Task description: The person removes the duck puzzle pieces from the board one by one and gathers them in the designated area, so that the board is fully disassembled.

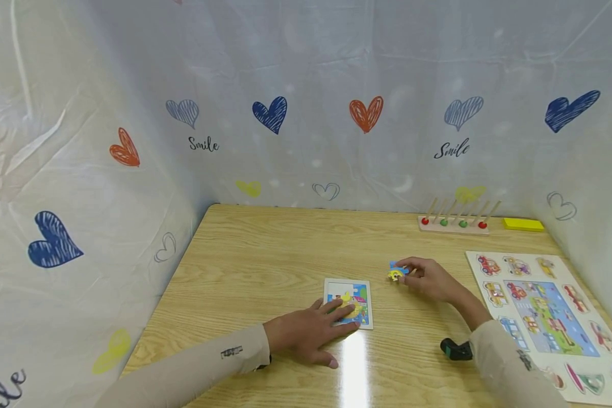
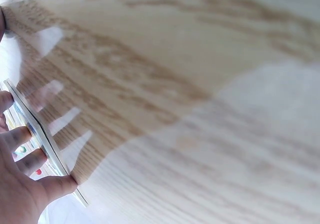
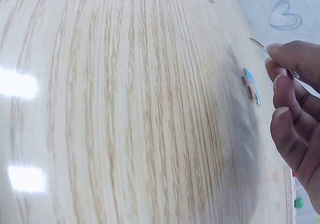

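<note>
Rests L hand point(image 1: 313, 334) on small puzzle board point(image 1: 370, 309), fingers spread apart & mostly straight, reaching L-to-R across it, thumb off near side. Grips nothing w/ it, just touches or steadies, as far as can be told. Has board flat on worktop point(image 1: 255, 249), approx. mid, nearly square, maybe slightly longer front-to-back.

Pinches blue-&-yellow puzzle piece point(image 1: 399, 272) w/ R hand point(image 1: 430, 279), thumb & finger closed on its R side, rest of piece sticking out L, i.e. toward board side. In R wrist view, shows thin edge at fingertips, plus second piece point(image 3: 251, 87) just off them, not touching. Can't tell in head view where one ends & other begins; can't tell long axis either.

Key relation, prob.: piece out to R of board & slightly farther from person, w/ worktop btwn; bare white patch point(image 1: 338, 288) in far L part of board, i.e. opp. side from piece. Any piece-to-patch move would run leftward & a bit nearer, over board's far R corner. Has L hand nearest patch, fingers just short of it; R hand nearest piece.

See also large picture board point(image 1: 563, 273) farther R, peg stand point(image 1: 454, 229) & yellow block point(image 1: 523, 225) at back R, black obj. point(image 1: 457, 350) beside R sleeve point(image 1: 512, 362).
</note>
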A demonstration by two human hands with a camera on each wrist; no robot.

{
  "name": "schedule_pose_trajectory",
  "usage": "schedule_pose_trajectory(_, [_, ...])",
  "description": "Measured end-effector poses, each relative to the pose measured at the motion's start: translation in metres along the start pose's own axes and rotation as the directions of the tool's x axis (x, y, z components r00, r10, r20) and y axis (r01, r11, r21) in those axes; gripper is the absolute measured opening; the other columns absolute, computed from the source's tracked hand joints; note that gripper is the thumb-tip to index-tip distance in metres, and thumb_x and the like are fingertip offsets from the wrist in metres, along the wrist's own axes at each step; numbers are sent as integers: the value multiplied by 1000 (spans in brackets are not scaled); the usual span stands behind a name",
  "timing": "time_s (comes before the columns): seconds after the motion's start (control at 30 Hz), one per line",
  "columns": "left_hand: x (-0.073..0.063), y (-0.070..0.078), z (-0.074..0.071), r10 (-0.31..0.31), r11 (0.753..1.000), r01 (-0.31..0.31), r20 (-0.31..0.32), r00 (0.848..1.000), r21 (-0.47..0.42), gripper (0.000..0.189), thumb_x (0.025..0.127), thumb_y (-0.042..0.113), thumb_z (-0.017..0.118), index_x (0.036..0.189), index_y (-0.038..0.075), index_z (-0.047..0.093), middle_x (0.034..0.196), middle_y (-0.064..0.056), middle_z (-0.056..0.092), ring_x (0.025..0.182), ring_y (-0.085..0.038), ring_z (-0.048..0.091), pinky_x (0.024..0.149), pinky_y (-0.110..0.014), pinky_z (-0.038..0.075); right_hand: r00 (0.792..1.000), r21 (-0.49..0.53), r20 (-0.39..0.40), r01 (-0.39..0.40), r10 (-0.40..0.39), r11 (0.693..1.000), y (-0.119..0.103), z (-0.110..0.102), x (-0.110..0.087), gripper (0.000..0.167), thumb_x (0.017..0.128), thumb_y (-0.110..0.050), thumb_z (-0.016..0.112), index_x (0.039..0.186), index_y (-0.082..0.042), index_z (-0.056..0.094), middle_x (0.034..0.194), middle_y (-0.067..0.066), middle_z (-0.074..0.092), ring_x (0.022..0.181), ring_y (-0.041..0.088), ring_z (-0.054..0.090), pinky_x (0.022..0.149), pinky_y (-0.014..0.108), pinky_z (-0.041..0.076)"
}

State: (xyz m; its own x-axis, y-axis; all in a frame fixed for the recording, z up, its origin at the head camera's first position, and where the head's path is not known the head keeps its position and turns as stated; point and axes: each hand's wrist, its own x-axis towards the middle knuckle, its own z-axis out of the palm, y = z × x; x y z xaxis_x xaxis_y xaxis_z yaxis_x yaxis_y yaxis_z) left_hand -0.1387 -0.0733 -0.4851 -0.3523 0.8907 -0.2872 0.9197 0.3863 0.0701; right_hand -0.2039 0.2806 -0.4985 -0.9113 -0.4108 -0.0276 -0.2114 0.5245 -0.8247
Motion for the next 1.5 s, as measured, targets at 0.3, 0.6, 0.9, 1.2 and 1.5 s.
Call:
schedule_pose_trajectory(0.3, [2,-1,2,1,1000,-1,7,1000,2,83,98,69,38,163,26,10,170,-7,7,156,-36,10,116,-57,33,999,-9,-16,-34,34,999,2,-10,-7,35,98,-9,65,130,4,60,107,21,65,66,12,58,55,27,49])
schedule_pose_trajectory(0.6, [0,-1,2,6,1000,-6,3,1000,-1,82,98,68,39,163,25,13,170,-8,9,156,-37,11,117,-57,32,997,5,-44,-68,68,998,6,-17,-12,34,100,-7,62,131,4,55,102,20,62,65,14,59,56,28,49])
schedule_pose_trajectory(0.9, [2,-3,2,11,1000,-11,9,1000,-5,82,99,68,37,163,25,10,170,-8,7,155,-38,10,117,-58,31,994,-9,-71,-83,82,996,13,-27,-15,36,100,-12,63,131,3,56,99,19,62,62,16,58,55,30,49])
schedule_pose_trajectory(1.2, [2,-3,3,9,1000,-9,11,1000,-12,83,99,69,36,164,25,9,170,-8,5,155,-39,9,118,-59,29,988,-32,-107,-116,112,993,20,-31,-13,35,101,-11,61,133,3,54,98,17,59,62,16,58,54,30,49])
schedule_pose_trajectory(1.5, [3,-3,3,2,1000,-2,23,1000,-28,83,99,68,37,164,26,8,170,-8,4,156,-38,9,117,-59,29,992,-59,-90,-96,90,994,21,-32,-10,37,100,-10,63,132,6,56,96,16,62,58,14,54,51,30,47])
